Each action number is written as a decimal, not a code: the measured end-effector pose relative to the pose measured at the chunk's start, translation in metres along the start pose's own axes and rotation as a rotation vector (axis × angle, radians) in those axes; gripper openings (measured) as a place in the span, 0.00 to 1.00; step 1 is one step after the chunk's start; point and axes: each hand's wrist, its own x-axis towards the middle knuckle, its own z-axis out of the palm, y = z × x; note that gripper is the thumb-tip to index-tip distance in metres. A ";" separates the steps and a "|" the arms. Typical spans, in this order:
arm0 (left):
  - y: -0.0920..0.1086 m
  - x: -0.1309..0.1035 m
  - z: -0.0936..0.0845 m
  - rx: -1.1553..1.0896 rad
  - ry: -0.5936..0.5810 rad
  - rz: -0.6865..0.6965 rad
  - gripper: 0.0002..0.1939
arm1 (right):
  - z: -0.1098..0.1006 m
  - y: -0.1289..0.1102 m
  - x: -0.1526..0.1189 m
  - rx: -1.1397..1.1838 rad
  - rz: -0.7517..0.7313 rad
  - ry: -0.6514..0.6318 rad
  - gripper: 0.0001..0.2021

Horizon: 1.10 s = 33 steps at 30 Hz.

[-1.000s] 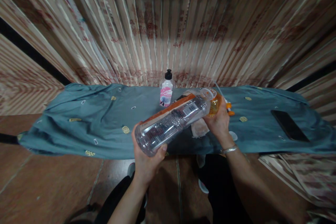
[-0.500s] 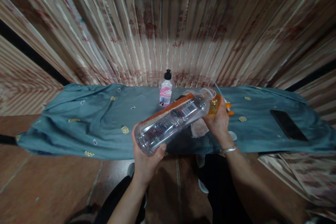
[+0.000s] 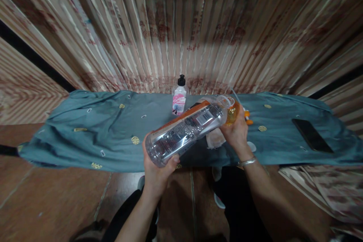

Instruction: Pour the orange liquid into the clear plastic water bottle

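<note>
A large clear plastic bottle with an orange and silver label lies tilted in my left hand, whose fingers wrap round its base. The bottle's open mouth points up to the right and meets the rim of a small clear container with orange-yellow liquid. My right hand is closed round that container. Behind the large bottle, a smaller clear bottle with a black cap and a pink and white label stands upright.
A patterned green cloth covers the narrow table. On its right lies a black phone. A whitish item, a small clear disc and an orange and white object are near my right hand. Striped curtains hang behind.
Both hands keep nearly the same place. The bottle and the small container have shifted only very slightly, still mouth to rim.
</note>
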 end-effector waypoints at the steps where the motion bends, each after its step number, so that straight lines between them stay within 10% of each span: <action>1: 0.001 0.000 0.000 0.002 -0.001 -0.007 0.46 | 0.000 -0.001 0.000 0.005 0.003 -0.002 0.48; 33: 0.018 -0.008 0.011 -0.148 0.009 -0.202 0.53 | -0.001 -0.001 0.001 0.000 0.023 0.018 0.47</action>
